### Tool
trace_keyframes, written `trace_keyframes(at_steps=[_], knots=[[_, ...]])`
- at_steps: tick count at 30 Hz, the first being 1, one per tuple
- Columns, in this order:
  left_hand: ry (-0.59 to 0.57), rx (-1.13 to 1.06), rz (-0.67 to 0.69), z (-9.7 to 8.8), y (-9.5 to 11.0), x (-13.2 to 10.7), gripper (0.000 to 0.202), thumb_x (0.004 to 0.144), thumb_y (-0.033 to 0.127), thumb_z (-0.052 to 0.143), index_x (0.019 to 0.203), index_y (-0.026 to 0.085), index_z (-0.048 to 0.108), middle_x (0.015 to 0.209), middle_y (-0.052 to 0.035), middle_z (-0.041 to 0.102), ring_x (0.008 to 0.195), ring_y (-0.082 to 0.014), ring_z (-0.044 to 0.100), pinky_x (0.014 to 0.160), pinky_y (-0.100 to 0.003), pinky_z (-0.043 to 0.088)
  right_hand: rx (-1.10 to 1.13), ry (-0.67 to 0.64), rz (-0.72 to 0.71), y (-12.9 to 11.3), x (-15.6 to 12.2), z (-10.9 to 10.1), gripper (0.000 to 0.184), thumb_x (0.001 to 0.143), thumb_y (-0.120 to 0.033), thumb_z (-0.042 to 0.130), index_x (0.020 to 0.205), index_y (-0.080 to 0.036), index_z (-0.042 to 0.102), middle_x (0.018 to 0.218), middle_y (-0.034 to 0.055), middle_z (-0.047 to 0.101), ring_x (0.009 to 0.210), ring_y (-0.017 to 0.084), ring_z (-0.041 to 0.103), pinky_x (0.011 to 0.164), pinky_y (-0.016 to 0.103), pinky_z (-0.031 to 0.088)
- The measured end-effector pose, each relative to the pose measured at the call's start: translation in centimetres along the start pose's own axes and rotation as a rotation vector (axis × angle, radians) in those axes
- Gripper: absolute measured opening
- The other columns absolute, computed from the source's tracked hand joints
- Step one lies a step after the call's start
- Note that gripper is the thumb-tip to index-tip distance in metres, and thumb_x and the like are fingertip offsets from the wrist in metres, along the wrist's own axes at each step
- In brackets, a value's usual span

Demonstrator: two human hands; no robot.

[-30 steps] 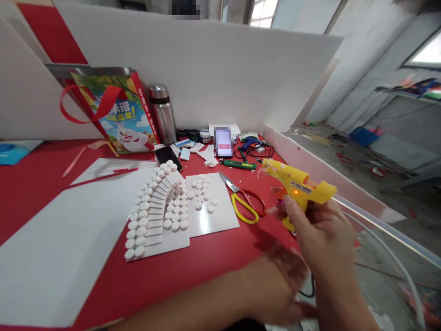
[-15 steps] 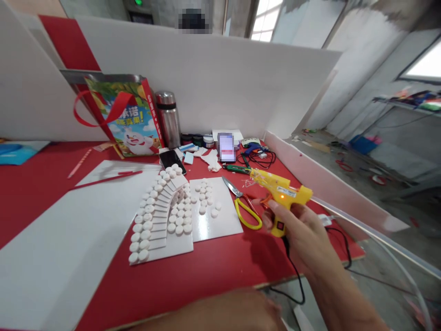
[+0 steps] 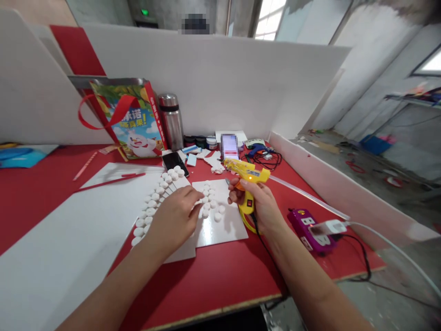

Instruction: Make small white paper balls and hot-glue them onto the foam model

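My right hand [image 3: 257, 206] grips a yellow glue gun [image 3: 246, 174] with its orange light on, nozzle pointing left over a small white board [image 3: 223, 225]. Several white round discs [image 3: 211, 207] lie on that board. My left hand [image 3: 175, 218] reaches over the curved white stair model [image 3: 155, 207], its fingers curled and pinched at the discs by the board's left edge. Whether a disc is between the fingertips is hidden.
A large white sheet [image 3: 58, 248] covers the red table [image 3: 213, 276] at left. At the back stand a gift bag [image 3: 127, 119], a steel flask [image 3: 171, 120], a black phone [image 3: 175, 162] and small jars. A purple power strip [image 3: 312, 230] with a plug lies at right.
My right hand brought the glue gun left and down from the table's right side to the small board. My left hand came up from the bottom edge onto the discs.
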State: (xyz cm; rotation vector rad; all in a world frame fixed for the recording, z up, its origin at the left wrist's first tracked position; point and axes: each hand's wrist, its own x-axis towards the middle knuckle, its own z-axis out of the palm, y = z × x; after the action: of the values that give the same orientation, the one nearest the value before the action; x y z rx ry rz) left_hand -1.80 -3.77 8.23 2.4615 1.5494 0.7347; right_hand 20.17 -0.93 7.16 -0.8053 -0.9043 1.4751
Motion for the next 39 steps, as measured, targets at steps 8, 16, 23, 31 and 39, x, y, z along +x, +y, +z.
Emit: trace_keyframes(at_steps=[8, 16, 23, 31, 39], knots=[[-0.172, 0.233, 0.026, 3.2, 0.6, 0.0, 0.011, 0.096, 0.026, 0.063, 0.094, 0.015, 0.065, 0.101, -0.012, 0.071, 0.098, -0.0299, 0.066, 0.088, -0.044, 0.052, -0.004, 0.075, -0.045, 2.1, 0.6, -1.9, 0.018, 0.078, -0.033, 0.077, 0.083, -0.015, 0.075, 0.078, 0.0034, 0.069, 0.052, 0.01, 0.053, 0.052, 0.026, 0.039], [-0.173, 0.292, 0.037, 4.1, 0.8, 0.0, 0.019, 0.098, 0.029, 0.058, 0.089, 0.013, 0.064, 0.089, -0.0148, 0.07, 0.094, -0.034, 0.065, 0.081, -0.046, 0.051, -0.051, -0.012, -0.031, 2.0, 0.2, -1.6, 0.016, 0.082, -0.03, 0.076, 0.085, -0.015, 0.077, 0.081, 0.0039, 0.07, 0.051, 0.008, 0.054, 0.05, 0.024, 0.035], [-0.125, -0.019, 0.027, 4.3, -0.1, -0.4, 0.011, 0.097, 0.019, 0.055, 0.094, 0.014, 0.065, 0.094, -0.0115, 0.071, 0.093, -0.0285, 0.064, 0.083, -0.044, 0.05, -0.101, -0.036, -0.017, 2.1, 0.2, -1.6, 0.018, 0.082, -0.032, 0.076, 0.085, -0.015, 0.077, 0.08, 0.0044, 0.071, 0.052, 0.008, 0.054, 0.05, 0.025, 0.037], [-0.094, -1.286, -0.506, 2.3, -1.1, -0.9, 0.023, 0.084, 0.031, 0.082, 0.103, 0.019, 0.076, 0.095, -0.0028, 0.075, 0.082, -0.0128, 0.071, 0.075, -0.021, 0.056, -0.093, 0.038, 0.008, 1.2, -2.7, -1.0, 0.018, 0.082, -0.033, 0.077, 0.086, -0.015, 0.076, 0.081, 0.0044, 0.07, 0.052, 0.009, 0.055, 0.051, 0.025, 0.038], [-0.008, -1.734, -0.677, 2.6, -1.5, -0.9, 0.025, 0.074, 0.019, 0.091, 0.096, 0.016, 0.08, 0.097, -0.0042, 0.078, 0.084, -0.0115, 0.075, 0.08, -0.017, 0.06, -0.09, -0.042, -0.015, 2.6, -4.9, -1.6, 0.017, 0.085, -0.034, 0.077, 0.088, -0.017, 0.077, 0.08, 0.0045, 0.068, 0.054, 0.01, 0.056, 0.05, 0.024, 0.042]])
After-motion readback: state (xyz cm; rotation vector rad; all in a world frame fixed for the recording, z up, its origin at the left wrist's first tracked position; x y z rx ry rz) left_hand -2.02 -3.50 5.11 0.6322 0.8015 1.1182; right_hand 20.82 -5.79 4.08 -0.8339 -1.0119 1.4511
